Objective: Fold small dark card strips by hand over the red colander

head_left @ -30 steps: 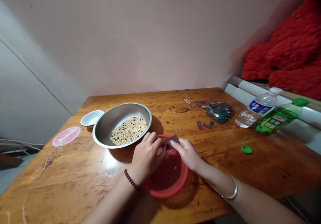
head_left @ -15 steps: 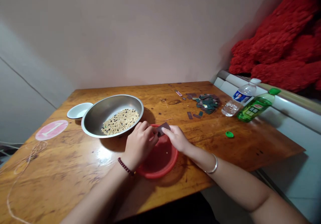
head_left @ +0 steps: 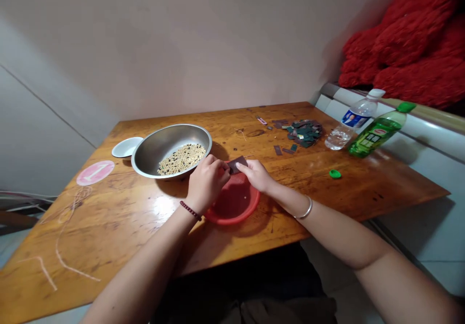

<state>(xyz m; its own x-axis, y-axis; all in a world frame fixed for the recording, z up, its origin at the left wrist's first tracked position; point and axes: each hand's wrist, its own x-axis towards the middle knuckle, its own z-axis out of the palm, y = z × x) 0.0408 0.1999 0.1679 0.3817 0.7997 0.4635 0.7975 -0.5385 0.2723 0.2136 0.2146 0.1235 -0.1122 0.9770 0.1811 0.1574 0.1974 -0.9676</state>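
Observation:
A flat dark brown rectangular piece [head_left: 238,163] is held up between my two hands, over the far part of a red plastic basket [head_left: 236,217]. My left hand [head_left: 208,181] is closed, its curled fingers gripping the piece's left end. My right hand [head_left: 257,176] pinches the other end, thumb flat on top. What lies under the left fingers is hidden. One tiny pale speck shows inside the basket. Just beyond my left hand stands a wide steel bowl [head_left: 149,153] with pale and dark beans [head_left: 182,159] in it.
Behind the steel bowl sits a white bowl [head_left: 125,147], near a pink disc marked 1 [head_left: 95,172] and loose string [head_left: 74,202]. At right are a heap of dark flat pieces [head_left: 305,132], a small cutter [head_left: 261,120], a water bottle [head_left: 350,123], a green bottle [head_left: 379,132] and a green cap [head_left: 334,174].
The camera view has shifted, so the table sits higher and more of its near edge shows. Both hands keep their hold on the brown piece, with little other movement.

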